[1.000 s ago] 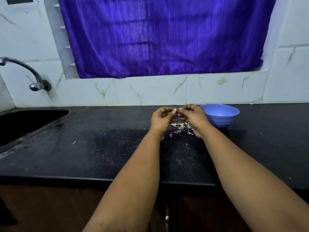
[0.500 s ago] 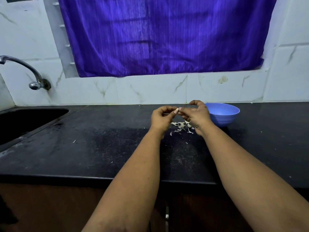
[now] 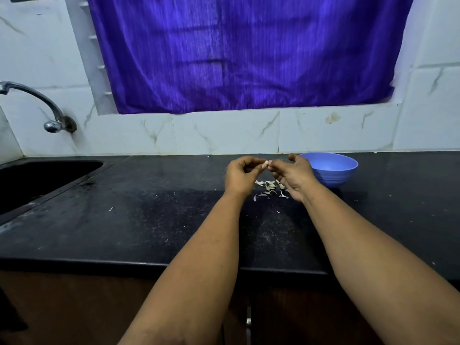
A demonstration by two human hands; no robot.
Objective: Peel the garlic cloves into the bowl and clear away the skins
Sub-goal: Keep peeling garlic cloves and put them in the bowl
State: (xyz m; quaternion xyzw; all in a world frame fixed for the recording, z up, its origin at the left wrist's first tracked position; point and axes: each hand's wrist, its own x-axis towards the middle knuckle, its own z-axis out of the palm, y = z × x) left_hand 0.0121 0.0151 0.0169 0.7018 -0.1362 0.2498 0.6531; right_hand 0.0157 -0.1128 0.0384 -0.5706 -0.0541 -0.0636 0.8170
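A small pale garlic clove [image 3: 265,164] is pinched between the fingertips of my left hand [image 3: 242,176] above the black counter [image 3: 149,220]. My right hand [image 3: 293,176] meets it from the right, its thumb and forefinger pinching at the clove's end while its other fingers spread loosely. Below the two hands lies a little heap of white garlic skins [image 3: 270,186]. A blue bowl [image 3: 332,170] stands just right of my right hand, near the wall; its inside is only partly visible.
A dark sink [image 3: 37,178] is sunk into the counter at the far left, with a metal tap [image 3: 44,108] on the tiled wall above it. A purple curtain [image 3: 249,53] hangs behind. Stray skin flecks [image 3: 110,209] dot the counter.
My right hand's outer fingers have spread open and lifted while both hands keep working the clove. The hands sit slightly higher and nearer the wall.
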